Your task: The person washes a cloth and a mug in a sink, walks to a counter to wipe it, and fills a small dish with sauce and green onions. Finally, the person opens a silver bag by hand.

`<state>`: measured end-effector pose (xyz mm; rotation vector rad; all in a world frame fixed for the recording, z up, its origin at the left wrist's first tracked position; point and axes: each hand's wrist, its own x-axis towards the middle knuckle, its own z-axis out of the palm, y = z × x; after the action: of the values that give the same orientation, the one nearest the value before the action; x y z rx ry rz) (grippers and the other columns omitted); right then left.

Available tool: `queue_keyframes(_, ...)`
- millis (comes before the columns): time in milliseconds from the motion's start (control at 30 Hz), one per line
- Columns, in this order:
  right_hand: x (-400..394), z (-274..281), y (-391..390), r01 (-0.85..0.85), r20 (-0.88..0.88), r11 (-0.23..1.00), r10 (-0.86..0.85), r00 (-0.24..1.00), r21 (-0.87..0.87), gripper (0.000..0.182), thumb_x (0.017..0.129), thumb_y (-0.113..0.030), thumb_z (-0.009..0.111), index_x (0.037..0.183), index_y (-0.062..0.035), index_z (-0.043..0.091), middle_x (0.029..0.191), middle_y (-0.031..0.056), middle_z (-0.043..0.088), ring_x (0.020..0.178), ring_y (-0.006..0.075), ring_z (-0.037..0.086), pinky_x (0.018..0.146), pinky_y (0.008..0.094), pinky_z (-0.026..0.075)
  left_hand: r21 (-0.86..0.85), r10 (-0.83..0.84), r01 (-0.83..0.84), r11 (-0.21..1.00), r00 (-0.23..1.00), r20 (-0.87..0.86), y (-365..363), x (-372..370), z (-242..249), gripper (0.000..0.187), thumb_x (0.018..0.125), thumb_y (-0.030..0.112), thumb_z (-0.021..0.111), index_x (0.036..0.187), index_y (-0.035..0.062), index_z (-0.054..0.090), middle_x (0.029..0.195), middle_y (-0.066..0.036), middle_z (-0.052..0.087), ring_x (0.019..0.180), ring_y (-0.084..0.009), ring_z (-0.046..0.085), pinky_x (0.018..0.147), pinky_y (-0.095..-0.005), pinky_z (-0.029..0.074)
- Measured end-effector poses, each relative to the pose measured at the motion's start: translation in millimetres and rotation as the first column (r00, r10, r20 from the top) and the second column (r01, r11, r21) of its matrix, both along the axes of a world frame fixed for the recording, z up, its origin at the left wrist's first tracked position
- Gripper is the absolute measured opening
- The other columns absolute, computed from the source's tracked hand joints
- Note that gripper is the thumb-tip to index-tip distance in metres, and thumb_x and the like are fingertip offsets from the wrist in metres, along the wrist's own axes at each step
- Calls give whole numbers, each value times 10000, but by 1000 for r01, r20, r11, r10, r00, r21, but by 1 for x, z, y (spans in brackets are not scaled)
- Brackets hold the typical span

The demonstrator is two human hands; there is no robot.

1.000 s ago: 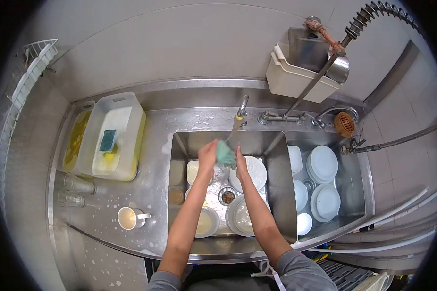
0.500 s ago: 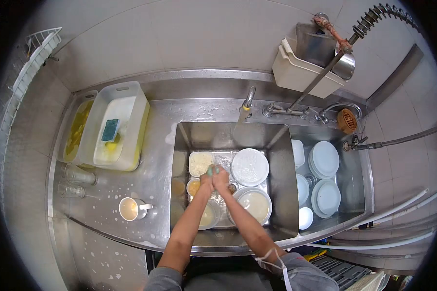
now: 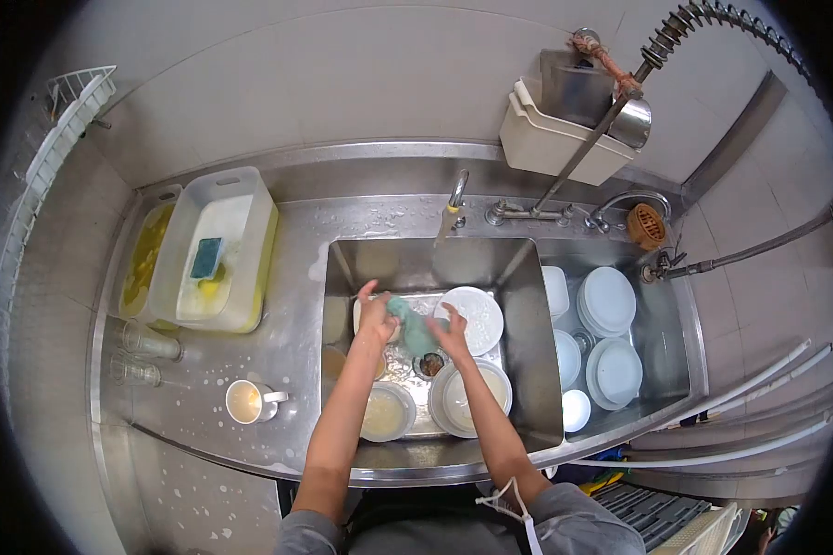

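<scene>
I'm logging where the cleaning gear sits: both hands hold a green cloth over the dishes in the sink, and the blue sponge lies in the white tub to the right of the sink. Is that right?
Not quite. The head view shows the blue sponge in the white tub to the left of the sink, not the right. The rest holds: the left hand and right hand hold the green cloth over the dishes.

Steel counter [image 3: 287, 305], white tub [image 3: 215, 248], mug [image 3: 245, 402], two glasses [image 3: 143, 356]
</scene>
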<state>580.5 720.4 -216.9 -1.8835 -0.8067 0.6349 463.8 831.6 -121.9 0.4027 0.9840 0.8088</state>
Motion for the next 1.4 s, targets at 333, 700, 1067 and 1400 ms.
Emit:
queue_keyframes(333, 5, 60, 42, -54, 358, 988, -2, 934, 146, 252, 646, -31, 632, 876, -40, 529, 891, 167, 578, 832, 379, 558, 714, 432, 448, 426, -179, 282, 859, 947, -266, 4, -8, 40, 443, 734, -135, 528, 1167, -42, 500, 915, -79, 586, 814, -151, 573, 685, -244, 478)
queue_keyframes(700, 116, 174, 40, -478, 142, 869, 492, 859, -126, 201, 638, -85, 636, 834, -64, 679, 738, 141, 621, 717, 268, 611, 685, 363, 467, 519, -240, 722, 457, 662, -710, 51, -113, 77, 176, 828, 190, 603, 920, 40, 615, 989, -75, 626, 967, -140, 539, 794, -300, 434)
queue_keyframes(1067, 91, 271, 32, -765, 351, 568, 813, 464, -304, 226, 682, -270, 708, 768, -68, 657, 649, 81, 608, 619, 208, 568, 578, 329, 418, 723, -430, 676, 142, 700, -570, -39, 26, 68, 456, 786, 186, 673, 1188, 56, 500, 1114, -95, 574, 1008, -163, 523, 864, -293, 412)
queue_keyframes(1400, 133, 248, 13, -778, 114, 628, 773, 625, 10, 200, 785, -214, 676, 727, -27, 634, 577, -42, 533, 584, 35, 459, 535, 227, 372, 508, -542, 790, 344, 608, -580, -32, -60, 101, 196, 821, 104, 629, 977, -13, 615, 865, -4, 612, 800, -75, 536, 730, -233, 428)
